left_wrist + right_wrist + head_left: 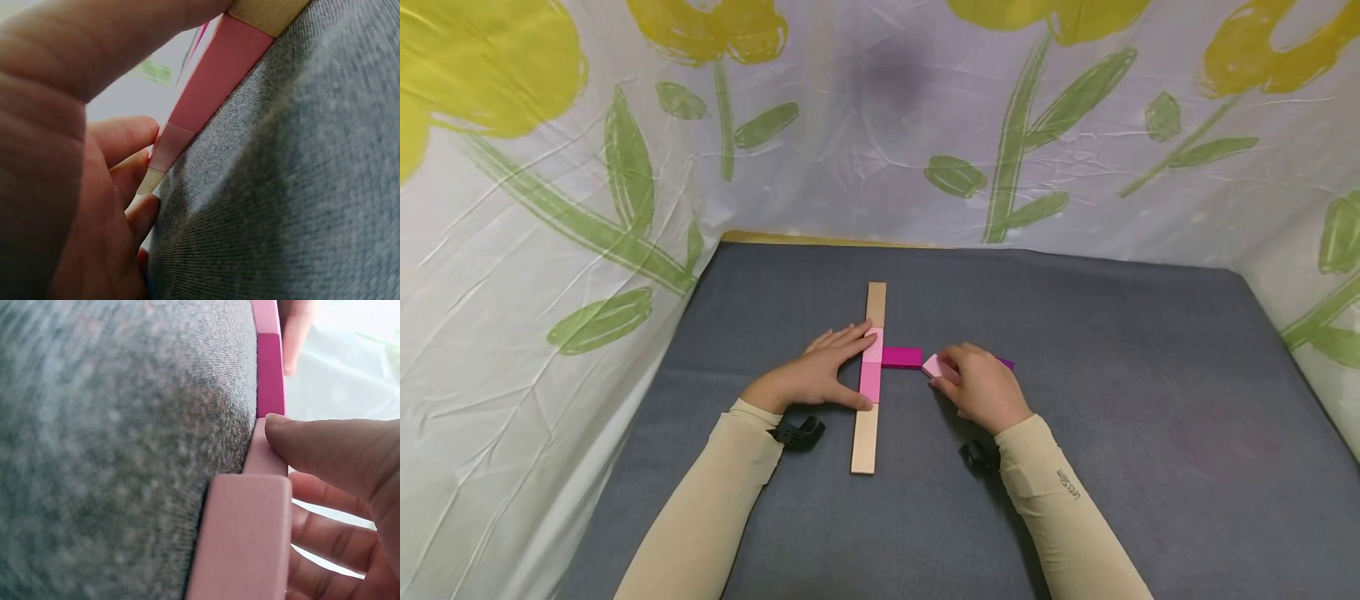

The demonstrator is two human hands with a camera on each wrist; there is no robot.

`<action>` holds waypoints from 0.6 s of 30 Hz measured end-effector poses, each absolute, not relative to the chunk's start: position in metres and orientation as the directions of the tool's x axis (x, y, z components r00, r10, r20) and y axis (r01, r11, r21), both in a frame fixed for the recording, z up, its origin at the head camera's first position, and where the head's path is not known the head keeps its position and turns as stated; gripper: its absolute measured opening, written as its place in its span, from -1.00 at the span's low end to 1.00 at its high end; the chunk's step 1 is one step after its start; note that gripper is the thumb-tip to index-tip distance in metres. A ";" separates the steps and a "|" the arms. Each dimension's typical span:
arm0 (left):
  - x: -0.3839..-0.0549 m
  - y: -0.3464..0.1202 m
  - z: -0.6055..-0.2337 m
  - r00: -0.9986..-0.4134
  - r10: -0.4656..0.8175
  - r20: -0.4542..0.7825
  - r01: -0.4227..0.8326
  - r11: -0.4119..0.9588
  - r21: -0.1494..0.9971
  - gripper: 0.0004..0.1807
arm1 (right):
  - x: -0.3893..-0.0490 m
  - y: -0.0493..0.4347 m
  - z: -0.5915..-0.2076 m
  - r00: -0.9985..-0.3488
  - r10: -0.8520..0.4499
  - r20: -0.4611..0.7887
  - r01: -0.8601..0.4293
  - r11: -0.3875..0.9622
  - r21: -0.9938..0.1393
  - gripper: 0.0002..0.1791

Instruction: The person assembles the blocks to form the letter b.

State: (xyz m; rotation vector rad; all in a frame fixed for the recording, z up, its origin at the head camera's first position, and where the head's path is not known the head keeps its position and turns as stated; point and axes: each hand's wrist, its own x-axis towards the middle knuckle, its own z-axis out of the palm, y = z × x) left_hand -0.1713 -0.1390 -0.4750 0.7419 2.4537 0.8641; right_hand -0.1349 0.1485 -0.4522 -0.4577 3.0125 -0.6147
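A straight row of flat blocks runs away from me: a plain wooden block (865,439), a pink block (870,382), a lighter pink block (872,348) and another wooden block (876,304). My left hand (820,367) rests along its left side, fingers extended, thumb and fingertips touching the pink pieces. A magenta block (902,357) juts rightward from the row's middle. At its right end, my right hand (985,383) pinches a light pink block (265,450), which sits slightly angled. Another pale pink block (240,544) lies nearest the right wrist camera.
A purple piece (1007,364) peeks out behind the right hand. Dark grey cloth (1150,375) covers the table, and a white curtain (865,125) with painted yellow flowers surrounds its back and sides. Dark straps are on both wrists.
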 end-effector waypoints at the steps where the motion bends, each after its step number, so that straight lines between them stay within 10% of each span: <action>1: -0.172 -0.139 -0.475 -0.763 0.609 -0.217 0.338 0.662 0.669 0.23 | -0.135 0.148 -0.452 -0.956 -0.291 0.026 -0.278 0.879 -0.386 -0.60; 18: -0.172 -0.141 -0.478 -0.759 0.620 -0.200 0.344 0.643 0.685 0.25 | -0.135 0.148 -0.454 -0.957 -0.290 0.014 -0.272 0.881 -0.387 -0.60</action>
